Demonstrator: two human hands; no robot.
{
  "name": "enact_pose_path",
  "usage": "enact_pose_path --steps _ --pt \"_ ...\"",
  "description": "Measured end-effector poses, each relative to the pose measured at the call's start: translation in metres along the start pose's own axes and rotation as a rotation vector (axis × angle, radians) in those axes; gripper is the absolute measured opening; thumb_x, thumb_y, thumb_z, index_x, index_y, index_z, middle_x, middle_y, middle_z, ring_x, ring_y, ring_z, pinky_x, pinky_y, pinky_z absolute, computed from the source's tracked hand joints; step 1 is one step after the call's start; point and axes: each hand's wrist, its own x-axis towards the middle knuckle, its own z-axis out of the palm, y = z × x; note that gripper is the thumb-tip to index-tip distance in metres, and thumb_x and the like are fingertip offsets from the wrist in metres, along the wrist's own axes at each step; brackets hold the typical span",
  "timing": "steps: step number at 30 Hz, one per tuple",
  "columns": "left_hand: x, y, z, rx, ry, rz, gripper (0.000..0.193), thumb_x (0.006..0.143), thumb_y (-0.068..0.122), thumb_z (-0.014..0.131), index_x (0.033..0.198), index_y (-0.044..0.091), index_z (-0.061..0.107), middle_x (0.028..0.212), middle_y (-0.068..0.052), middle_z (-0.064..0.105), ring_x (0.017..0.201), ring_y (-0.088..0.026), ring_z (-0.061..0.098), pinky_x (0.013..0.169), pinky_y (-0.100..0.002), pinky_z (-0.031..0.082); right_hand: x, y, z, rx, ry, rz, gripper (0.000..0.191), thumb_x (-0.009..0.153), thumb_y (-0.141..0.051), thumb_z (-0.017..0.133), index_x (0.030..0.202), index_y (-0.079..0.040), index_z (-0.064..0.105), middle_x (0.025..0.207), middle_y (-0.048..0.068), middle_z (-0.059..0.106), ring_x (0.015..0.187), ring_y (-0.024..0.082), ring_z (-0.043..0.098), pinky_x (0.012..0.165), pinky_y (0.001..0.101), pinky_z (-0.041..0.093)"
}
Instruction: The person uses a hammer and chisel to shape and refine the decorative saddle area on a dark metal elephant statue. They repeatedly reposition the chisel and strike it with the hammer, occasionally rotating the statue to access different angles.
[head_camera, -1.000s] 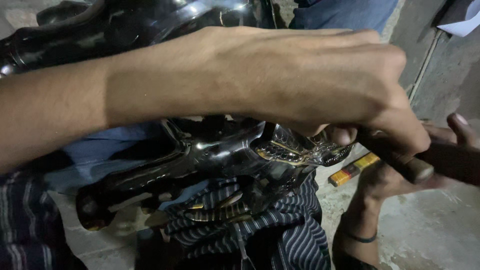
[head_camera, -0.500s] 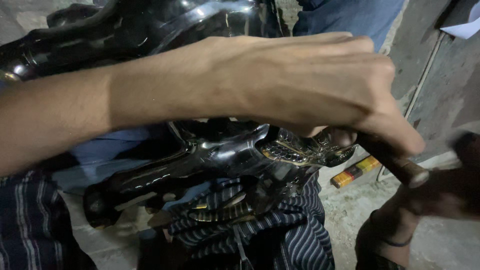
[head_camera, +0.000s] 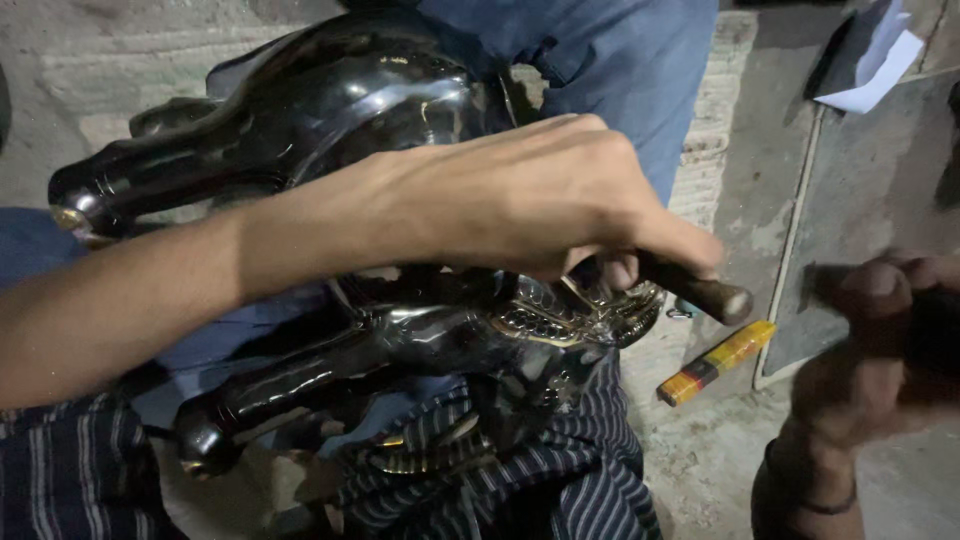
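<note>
Across the lap, glossy black metal horse figurine (head_camera: 330, 190) lying sideways on striped cloth (head_camera: 560, 470), left hand (head_camera: 530, 200) fingers wrapped round a dark tool handle (head_camera: 700, 290), right hand (head_camera: 880, 340) blurred, fingers curled, grip unclear

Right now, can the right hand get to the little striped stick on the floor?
Probably yes. The right hand hangs just right of the striped stick, with bare floor between them. But it is blurred and looks closed on something dark, so it may not be free.
</note>
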Motion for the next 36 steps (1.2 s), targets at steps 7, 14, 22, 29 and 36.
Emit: enact_pose_path --steps 7,14,22,29,36 --pt "-0.006 0.012 -0.008 0.015 0.076 0.026 0.046 0.088 -0.011 0.062 0.129 0.010 0.066 0.075 -0.002 0.070 0.051 -0.009 0.061 0.041 -0.027 0.040 0.011 -0.009 -0.001 0.009 -0.034 0.017 0.018 0.114 0.006 0.066 0.126 -0.001 0.055 0.110 0.006 0.061 0.089 0.012 0.057 0.083 0.0232 0.053" --pt "-0.008 0.010 -0.007 -0.056 0.086 -0.050 0.033 0.094 -0.006 0.063 0.124 0.009 0.066 0.080 -0.002 0.074 0.054 -0.007 0.066 0.039 -0.023 0.045 0.023 -0.014 -0.007 -0.027 -0.155 0.063 0.013 0.114 0.007 0.063 0.123 0.001 0.055 0.104 0.007 0.060 0.087 0.014 0.060 0.081 0.0243 0.050" --pt "-0.014 0.003 0.000 -0.046 0.167 -0.012 0.028 0.100 -0.005 0.066 0.126 0.005 0.063 0.092 -0.006 0.077 0.082 -0.011 0.079 0.066 -0.022 0.062 0.040 -0.022 -0.005 -0.365 -0.257 -0.140 0.020 0.109 0.013 0.061 0.125 0.004 0.055 0.118 0.013 0.053 0.104 0.021 0.057 0.089 0.0298 0.048" --pt "-0.022 0.012 0.005 0.000 0.269 -0.092 0.033 0.100 -0.009 0.062 0.130 0.003 0.062 0.104 -0.011 0.078 0.092 -0.016 0.082 0.074 -0.024 0.067 0.062 -0.051 0.015 -0.423 -0.434 -0.226 0.046 0.097 0.018 0.062 0.139 0.005 0.048 0.133 0.018 0.051 0.120 0.030 0.058 0.101 0.0383 0.052" --pt "-0.025 0.024 0.004 -0.046 0.522 -0.109 0.036 0.102 0.004 0.073 0.134 0.003 0.057 0.111 -0.012 0.076 0.102 -0.021 0.079 0.087 -0.026 0.069 0.072 -0.032 0.027 0.101 -0.407 0.054 0.046 0.110 0.010 0.057 0.151 -0.001 0.041 0.131 0.007 0.054 0.115 0.013 0.059 0.112 0.0298 0.059"
